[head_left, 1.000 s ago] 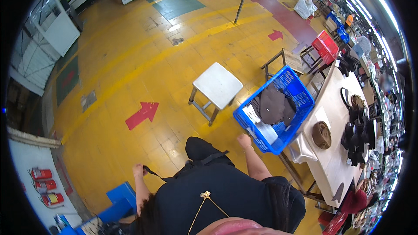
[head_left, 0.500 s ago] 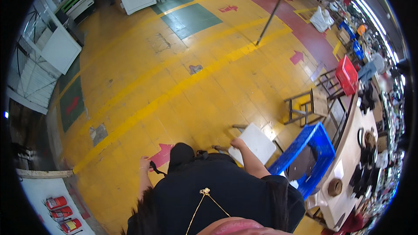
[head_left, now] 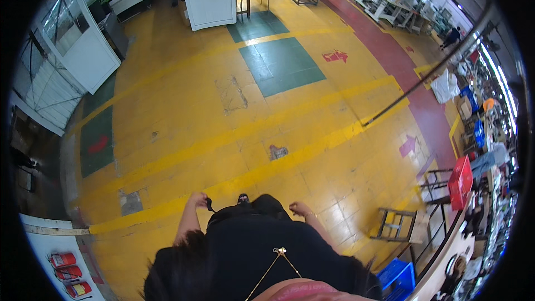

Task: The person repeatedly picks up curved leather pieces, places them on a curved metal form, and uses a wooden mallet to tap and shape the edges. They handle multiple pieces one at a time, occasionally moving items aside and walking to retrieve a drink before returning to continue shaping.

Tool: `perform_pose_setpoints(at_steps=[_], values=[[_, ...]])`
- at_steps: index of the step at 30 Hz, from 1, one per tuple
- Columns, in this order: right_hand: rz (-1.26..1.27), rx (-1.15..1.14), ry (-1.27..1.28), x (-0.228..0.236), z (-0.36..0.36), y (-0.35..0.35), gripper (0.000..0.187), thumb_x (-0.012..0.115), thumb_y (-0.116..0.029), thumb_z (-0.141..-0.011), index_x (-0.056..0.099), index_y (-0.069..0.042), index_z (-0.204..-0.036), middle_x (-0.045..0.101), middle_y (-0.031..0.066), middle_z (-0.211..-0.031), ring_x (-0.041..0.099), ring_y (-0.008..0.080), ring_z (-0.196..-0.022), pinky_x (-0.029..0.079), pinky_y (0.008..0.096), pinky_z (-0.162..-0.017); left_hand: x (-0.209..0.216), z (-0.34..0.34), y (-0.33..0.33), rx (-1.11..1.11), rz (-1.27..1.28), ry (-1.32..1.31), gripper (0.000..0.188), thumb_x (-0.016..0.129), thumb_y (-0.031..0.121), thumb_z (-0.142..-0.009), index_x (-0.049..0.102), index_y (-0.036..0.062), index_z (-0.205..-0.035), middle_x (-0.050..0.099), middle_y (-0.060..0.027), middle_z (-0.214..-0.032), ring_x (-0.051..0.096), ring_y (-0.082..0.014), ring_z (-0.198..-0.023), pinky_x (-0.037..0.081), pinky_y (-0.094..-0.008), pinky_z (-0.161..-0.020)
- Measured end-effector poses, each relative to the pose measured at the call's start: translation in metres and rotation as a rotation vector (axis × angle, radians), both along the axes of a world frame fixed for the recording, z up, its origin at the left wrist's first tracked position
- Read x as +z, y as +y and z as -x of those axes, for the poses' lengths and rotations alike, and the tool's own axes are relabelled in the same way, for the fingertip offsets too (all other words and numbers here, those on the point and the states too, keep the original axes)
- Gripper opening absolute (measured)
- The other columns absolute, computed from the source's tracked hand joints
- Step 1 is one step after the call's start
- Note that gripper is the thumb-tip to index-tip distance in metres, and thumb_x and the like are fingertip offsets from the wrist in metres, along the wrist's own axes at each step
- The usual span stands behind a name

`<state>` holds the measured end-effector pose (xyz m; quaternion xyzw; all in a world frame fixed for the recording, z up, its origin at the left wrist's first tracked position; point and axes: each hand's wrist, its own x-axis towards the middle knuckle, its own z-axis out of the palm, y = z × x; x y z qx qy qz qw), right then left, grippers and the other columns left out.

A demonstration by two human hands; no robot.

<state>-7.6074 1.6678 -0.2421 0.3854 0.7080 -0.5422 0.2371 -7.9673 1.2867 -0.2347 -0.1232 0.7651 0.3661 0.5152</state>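
My left hand (head_left: 197, 200) is in front of me on the left, its fingers closed around a small black strap-like piece (head_left: 209, 204) that hangs beside my dark clothing. What the rest of this piece is, I cannot make out. To the right of my body, my right hand (head_left: 300, 208) hangs over the yellow floor, fingers curled in. Nothing shows in it, and it touches no object. A thin bracelet (head_left: 313, 215) circles that wrist. Between the hands, the tip of a dark shoe (head_left: 243, 198) shows below my clothing.
At right stand a wooden stool (head_left: 397, 225), a blue crate (head_left: 398, 278), a red crate (head_left: 460, 183) and a long worktable (head_left: 446, 251). A thin pole (head_left: 390, 106) meets the floor ahead. White doors (head_left: 209, 0) stand farther off. Fire extinguishers (head_left: 68, 272) are at lower left.
I have moved forward; the white stool has left view and the blue crate sits lower. My right hand has come away from beside the white stool. My left hand still holds the black piece.
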Motion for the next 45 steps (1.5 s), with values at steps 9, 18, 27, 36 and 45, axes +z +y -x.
perform_pose_setpoints(at_steps=[9,18,27,36,45], values=[[-0.098,-0.122,-0.193,-0.072,0.033,0.136,0.021,0.062,-0.025,-0.085,0.069,-0.005,-0.088,0.069,0.0105,-0.073,0.065,0.0217,-0.058,0.05,0.0366,-0.055,0.044,0.252,0.301,-0.146,-0.048,0.216,0.029,0.052,-0.003,-0.087,0.055,0.0056,-0.114,0.065,-0.0173,-0.085,0.07,-0.0288,-0.07,0.062,-0.0446,-0.06],[-0.158,-0.032,-0.21,-0.054,0.316,0.461,0.03,0.056,-0.031,-0.083,0.069,-0.005,-0.076,0.066,0.0125,-0.062,0.063,0.0243,-0.054,0.051,0.0376,-0.056,0.035,0.388,0.463,0.003,0.002,0.108,0.037,0.054,-0.009,-0.082,0.053,0.0094,-0.114,0.064,-0.0154,-0.081,0.069,-0.0287,-0.064,0.061,-0.0463,-0.053],[-0.254,-0.384,0.232,0.006,0.688,0.743,0.03,0.059,-0.019,-0.09,0.066,-0.002,-0.113,0.069,0.0081,-0.087,0.068,0.0165,-0.069,0.052,0.0287,-0.059,-0.024,0.598,0.639,0.058,0.047,0.058,0.025,0.052,-0.002,-0.086,0.052,0.007,-0.109,0.062,-0.0193,-0.078,0.066,-0.0331,-0.06,0.058,-0.0538,-0.05],[0.089,-0.346,0.0,-0.058,0.737,0.858,0.024,0.063,-0.025,-0.087,0.07,-0.002,-0.093,0.069,0.0099,-0.073,0.063,0.017,-0.055,0.044,0.0297,-0.045,0.024,0.856,0.97,-0.128,-0.156,0.153,0.034,0.054,-0.004,-0.082,0.049,0.0071,-0.113,0.063,-0.0117,-0.076,0.066,-0.0235,-0.057,0.058,-0.0421,-0.05],[-0.099,-0.011,-0.136,-0.077,0.932,1.076,0.021,0.06,-0.022,-0.085,0.069,-0.004,-0.081,0.065,0.0107,-0.063,0.062,0.0223,-0.051,0.047,0.0365,-0.047,0.006,1.031,1.145,-0.191,0.036,0.125,0.023,0.052,0.004,-0.083,0.06,0.0047,-0.104,0.067,-0.0135,-0.08,0.067,-0.0241,-0.057,0.059,-0.039,-0.049]])
